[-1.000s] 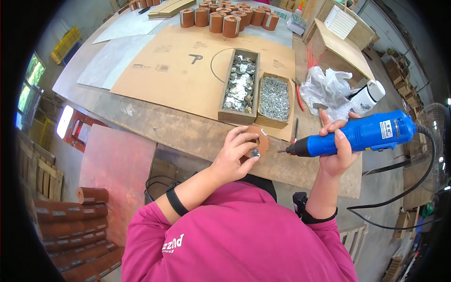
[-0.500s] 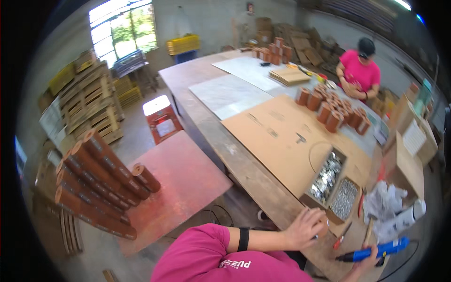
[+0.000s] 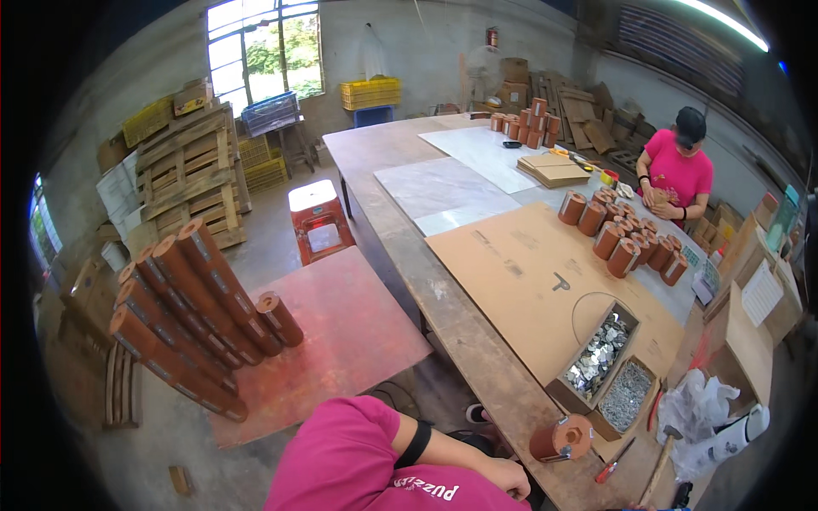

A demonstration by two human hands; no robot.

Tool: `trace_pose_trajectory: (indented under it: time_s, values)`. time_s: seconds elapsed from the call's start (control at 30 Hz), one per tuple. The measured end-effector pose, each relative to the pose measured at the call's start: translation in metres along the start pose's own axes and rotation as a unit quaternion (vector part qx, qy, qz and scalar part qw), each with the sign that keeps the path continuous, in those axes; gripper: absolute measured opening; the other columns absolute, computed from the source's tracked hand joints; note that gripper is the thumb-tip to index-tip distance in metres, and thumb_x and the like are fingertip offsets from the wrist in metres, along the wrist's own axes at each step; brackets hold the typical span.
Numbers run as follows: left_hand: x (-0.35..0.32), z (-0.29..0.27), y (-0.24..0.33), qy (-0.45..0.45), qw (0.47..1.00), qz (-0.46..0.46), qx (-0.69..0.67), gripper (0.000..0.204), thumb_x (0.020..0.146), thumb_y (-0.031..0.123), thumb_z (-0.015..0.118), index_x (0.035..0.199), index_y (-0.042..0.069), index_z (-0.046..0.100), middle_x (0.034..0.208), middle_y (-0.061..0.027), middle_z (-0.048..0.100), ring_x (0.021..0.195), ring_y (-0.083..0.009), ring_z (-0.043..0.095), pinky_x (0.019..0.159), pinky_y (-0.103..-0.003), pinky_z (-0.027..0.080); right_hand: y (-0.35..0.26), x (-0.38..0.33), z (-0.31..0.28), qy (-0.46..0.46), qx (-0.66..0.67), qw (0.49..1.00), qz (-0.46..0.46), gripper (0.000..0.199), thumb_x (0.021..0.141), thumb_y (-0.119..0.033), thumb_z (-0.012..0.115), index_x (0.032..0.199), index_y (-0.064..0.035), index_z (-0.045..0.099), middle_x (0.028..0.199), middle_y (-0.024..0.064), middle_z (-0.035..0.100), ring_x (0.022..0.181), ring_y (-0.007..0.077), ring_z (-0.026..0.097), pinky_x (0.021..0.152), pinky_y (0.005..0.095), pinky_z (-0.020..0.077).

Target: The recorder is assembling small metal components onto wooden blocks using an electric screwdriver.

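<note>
My left hand (image 3: 509,479) is low beside the table's near edge, close to my body. Its fingers are hidden, so I cannot tell whether it holds anything. My right hand is out of sight past the lower edge. Nearest the left hand, a short reddish-brown cylinder (image 3: 561,439) with a hole in its end rests at the table's edge. A screwdriver with a red handle (image 3: 607,471) and a hammer (image 3: 661,464) lie to its right. Beyond them are a box of flat metal pieces (image 3: 599,353) and a box of small screw-like pieces (image 3: 626,396).
Brown cylinders (image 3: 622,255) are grouped on the table (image 3: 460,341), near a co-worker in pink (image 3: 677,175). Tall stacks of cylinders (image 3: 192,307) stand on a red board (image 3: 341,328) at left. A red stool (image 3: 319,223), white bottle (image 3: 741,434) and plastic bag (image 3: 694,404) are nearby.
My left hand has drawn back from the table's edge, uncovering the short cylinder. My right hand and the blue power screwdriver it held have left the view. The camera view has shifted.
</note>
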State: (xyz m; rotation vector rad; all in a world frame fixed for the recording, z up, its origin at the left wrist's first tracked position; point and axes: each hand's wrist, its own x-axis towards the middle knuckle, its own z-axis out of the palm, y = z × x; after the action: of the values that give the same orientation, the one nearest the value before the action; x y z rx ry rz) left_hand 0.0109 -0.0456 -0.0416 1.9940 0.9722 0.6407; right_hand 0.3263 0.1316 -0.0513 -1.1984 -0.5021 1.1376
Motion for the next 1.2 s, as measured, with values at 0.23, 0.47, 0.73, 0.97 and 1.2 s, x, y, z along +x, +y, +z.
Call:
trace_pose_trajectory:
  time_s: [0.23, 0.47, 0.73, 0.97, 1.2]
  values:
    - [-0.023, -0.036, 0.031, -0.136, 0.990, -0.032, 0.029, 0.023, 0.066, 0.028, 0.056, 0.070, 0.007, 0.053, 0.065, -0.0096, 0.055, 0.065, -0.0291, 0.054, 0.054, -0.037, 0.040, 0.007, 0.011, -0.041, -0.019, 0.030, 0.999, 0.036, 0.021, 0.067, -0.023, 0.057, 0.076, -0.0061, 0.049, 0.062, 0.0055, 0.047, 0.056, 0.0200, 0.049, 0.055, 0.0337, 0.0449]
    - [-0.029, -0.056, 0.047, -0.285, 0.949, -0.127, 0.034, 0.026, 0.073, 0.027, 0.050, 0.088, 0.006, 0.056, 0.079, -0.0134, 0.058, 0.084, -0.0292, 0.057, 0.070, -0.036, 0.044, 0.006, -0.014, -0.025, 0.046, 0.063, 0.995, 0.069, 0.017, 0.070, -0.021, 0.058, 0.073, -0.0078, 0.047, 0.062, 0.0034, 0.047, 0.055, 0.0180, 0.049, 0.056, 0.0360, 0.0477]
    - [-0.027, -0.049, 0.043, -0.288, 0.939, -0.120, 0.143, 0.027, 0.079, 0.022, 0.041, 0.099, 0.008, 0.050, 0.095, -0.0161, 0.056, 0.087, -0.0320, 0.056, 0.073, -0.041, 0.045, 0.001, -0.023, -0.016, 0.064, 0.054, 0.994, 0.065, 0.015, 0.070, -0.017, 0.056, 0.070, -0.0056, 0.046, 0.061, 0.0056, 0.048, 0.054, 0.0200, 0.051, 0.056, 0.0377, 0.0488]
    - [-0.036, -0.035, 0.045, -0.277, 0.939, -0.142, 0.144, 0.022, 0.079, 0.022, 0.041, 0.096, 0.008, 0.043, 0.083, -0.0152, 0.055, 0.080, -0.0328, 0.056, 0.067, -0.041, 0.044, 0.002, -0.023, -0.020, 0.058, 0.050, 0.995, 0.065, 0.014, 0.071, -0.017, 0.055, 0.072, -0.0061, 0.047, 0.061, 0.0054, 0.048, 0.055, 0.0191, 0.051, 0.056, 0.0374, 0.0489]
    - [-0.057, -0.046, 0.039, -0.192, 0.976, -0.087, -0.049, 0.025, 0.078, 0.026, 0.045, 0.094, 0.006, 0.044, 0.078, -0.0176, 0.054, 0.080, -0.0355, 0.053, 0.065, -0.041, 0.042, 0.003, -0.021, -0.028, 0.049, 0.057, 0.994, 0.078, 0.015, 0.071, -0.018, 0.056, 0.074, -0.0067, 0.047, 0.064, 0.0049, 0.049, 0.056, 0.0183, 0.051, 0.061, 0.0385, 0.0494]
